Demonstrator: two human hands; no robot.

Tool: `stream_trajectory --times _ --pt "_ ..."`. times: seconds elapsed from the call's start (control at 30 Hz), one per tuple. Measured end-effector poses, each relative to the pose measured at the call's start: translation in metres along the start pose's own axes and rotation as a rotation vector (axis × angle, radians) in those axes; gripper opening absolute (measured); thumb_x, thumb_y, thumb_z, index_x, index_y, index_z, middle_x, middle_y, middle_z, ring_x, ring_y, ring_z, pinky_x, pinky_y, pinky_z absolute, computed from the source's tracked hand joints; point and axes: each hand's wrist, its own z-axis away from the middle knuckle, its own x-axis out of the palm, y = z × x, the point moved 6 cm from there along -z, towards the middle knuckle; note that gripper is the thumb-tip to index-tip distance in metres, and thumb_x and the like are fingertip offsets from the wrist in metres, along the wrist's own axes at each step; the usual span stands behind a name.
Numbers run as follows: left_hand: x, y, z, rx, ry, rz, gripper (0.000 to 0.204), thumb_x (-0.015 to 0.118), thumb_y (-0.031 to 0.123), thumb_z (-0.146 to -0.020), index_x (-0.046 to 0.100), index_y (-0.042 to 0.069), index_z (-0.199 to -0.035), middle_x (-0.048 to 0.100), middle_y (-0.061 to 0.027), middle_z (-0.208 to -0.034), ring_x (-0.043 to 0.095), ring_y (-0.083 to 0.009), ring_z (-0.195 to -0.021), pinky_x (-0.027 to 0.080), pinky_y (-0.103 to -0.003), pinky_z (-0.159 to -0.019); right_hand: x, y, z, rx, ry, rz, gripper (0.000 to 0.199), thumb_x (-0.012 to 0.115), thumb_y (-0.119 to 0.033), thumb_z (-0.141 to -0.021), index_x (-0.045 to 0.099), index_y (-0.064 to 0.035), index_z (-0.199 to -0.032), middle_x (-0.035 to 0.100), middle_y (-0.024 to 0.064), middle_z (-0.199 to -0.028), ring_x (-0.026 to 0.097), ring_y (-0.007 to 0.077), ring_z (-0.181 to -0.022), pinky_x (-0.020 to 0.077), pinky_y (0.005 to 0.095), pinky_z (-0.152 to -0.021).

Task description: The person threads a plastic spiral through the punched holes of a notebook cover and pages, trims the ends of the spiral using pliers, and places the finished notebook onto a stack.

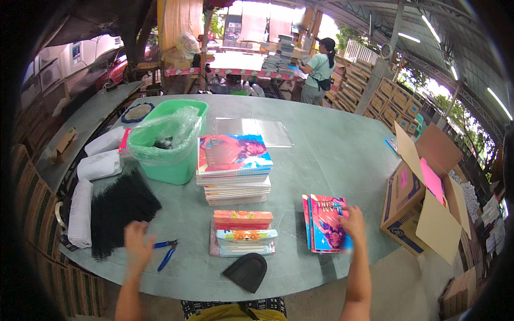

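Observation:
My right hand (353,223) is at the right edge of a small stack of booklets (325,222) with pink and blue illustrated covers, its bent fingers gripping that edge. My left hand (138,246) hovers at the near edge of a pile of thin black strands (123,211); motion blurs its fingers. Just right of it lie blue-handled pliers (167,251), their handles apart. Between my hands stand a taller stack of similar booklets (234,168) and wrapped packs (243,224) in orange, white and pink. A black curved pad (247,272) lies nearest me.
A green bin (166,160) with a plastic liner stands at left, beside white rolled bundles (100,165). Clear plastic sheets (254,132) lie behind the booklets. An open cardboard box (404,198) sits at the table's right edge. A person (319,72) stands by a far table.

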Motion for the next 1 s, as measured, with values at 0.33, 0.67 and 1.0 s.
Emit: stream_trajectory --times 0.33,0.67,1.0 --pt "-0.029 -0.263 0.023 -0.901 -0.070 -0.453 0.039 0.064 0.025 -0.082 0.052 -0.006 -0.103 0.060 -0.0293 -0.097 0.057 -0.0442 -0.094 0.045 -0.049 -0.081 0.009 -0.271 0.053 -0.835 -0.020 -0.625 0.021 0.067 -0.010 -0.074 0.061 -0.0058 -0.094 0.060 0.0107 -0.100 0.056 0.0290 -0.096 0.0449 0.0375 -0.083" --pt "-0.025 -0.266 0.005 -0.980 0.028 -0.093 0.031 0.069 0.012 -0.073 0.053 -0.006 -0.093 0.061 -0.0212 -0.084 0.063 -0.0324 -0.066 0.050 -0.042 -0.053 0.071 -0.400 0.010 -1.077 0.045 -0.240 0.054 0.069 -0.025 -0.075 0.046 -0.0129 -0.123 0.044 0.0094 -0.131 0.038 0.0311 -0.124 0.0347 0.0470 -0.097" --pt "-0.084 -0.310 0.013 -0.592 0.531 -0.281 0.036 0.046 0.024 -0.088 0.050 -0.010 -0.100 0.058 -0.0332 -0.088 0.058 -0.0487 -0.077 0.046 -0.049 -0.067 0.097 -0.417 0.013 -1.047 0.005 -0.153 0.043 0.069 -0.026 -0.073 0.055 -0.0159 -0.113 0.050 0.0042 -0.126 0.045 0.0273 -0.119 0.0372 0.0411 -0.096"
